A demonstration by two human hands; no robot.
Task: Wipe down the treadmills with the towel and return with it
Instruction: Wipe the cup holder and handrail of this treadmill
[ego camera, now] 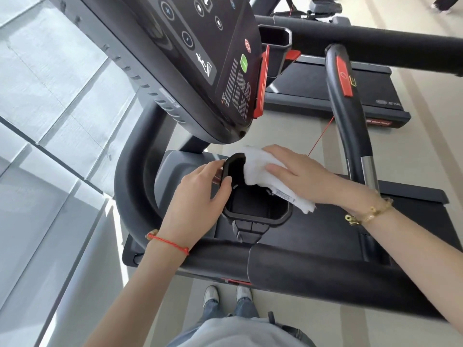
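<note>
I stand at the side of a black treadmill (313, 266), looking down over its padded handrail. A white towel (260, 169) lies bunched under my right hand (298, 174), which presses it against the far rim of the black cup holder (255, 209). My left hand (198, 196) pinches the raised left edge of that cup holder between thumb and fingers. The treadmill's console (200, 58) with its buttons, green start key and red stop bar hangs above the hands. A tag on the towel shows near its lower corner.
A second treadmill (333, 91) stands beyond, its curved handle (345, 96) with a red stop button rising on the right. A red safety cord (320, 139) runs down from the console. Glass window panels (50, 121) fill the left. My shoes (225, 295) stand on pale floor below.
</note>
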